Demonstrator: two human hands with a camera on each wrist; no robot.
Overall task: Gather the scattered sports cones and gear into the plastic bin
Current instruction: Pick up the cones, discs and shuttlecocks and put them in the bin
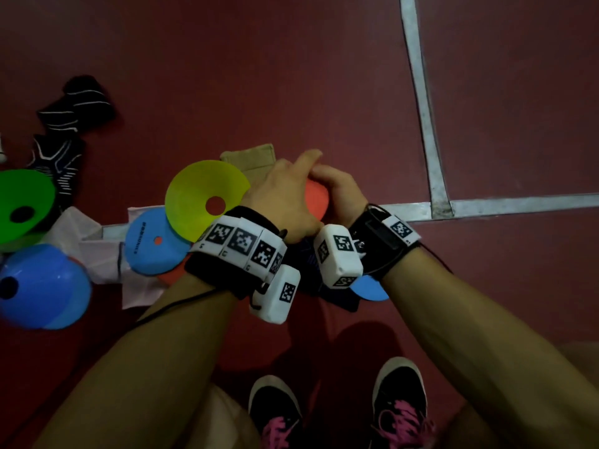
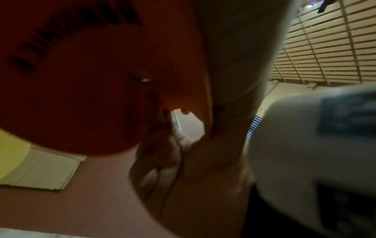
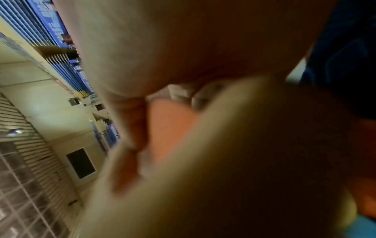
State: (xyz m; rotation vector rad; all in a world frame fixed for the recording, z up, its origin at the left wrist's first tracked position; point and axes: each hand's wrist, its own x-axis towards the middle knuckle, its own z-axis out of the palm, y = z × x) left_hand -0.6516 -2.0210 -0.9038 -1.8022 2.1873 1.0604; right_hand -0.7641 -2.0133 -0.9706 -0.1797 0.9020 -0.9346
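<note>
From the head view the left hand (image 1: 285, 202) and right hand (image 1: 338, 192) meet, fingers curled round an orange cone (image 1: 316, 199); only the left wrist view shows dark lettering on the orange cone (image 2: 81, 80). Beside them lie a yellow cone (image 1: 194, 192), blue cone (image 1: 149, 251), green cone (image 1: 22, 202) and striped cloth (image 1: 64, 134). All rest on a dark red floor (image 1: 259, 76) crossed by grey lines (image 1: 421, 102).
</note>
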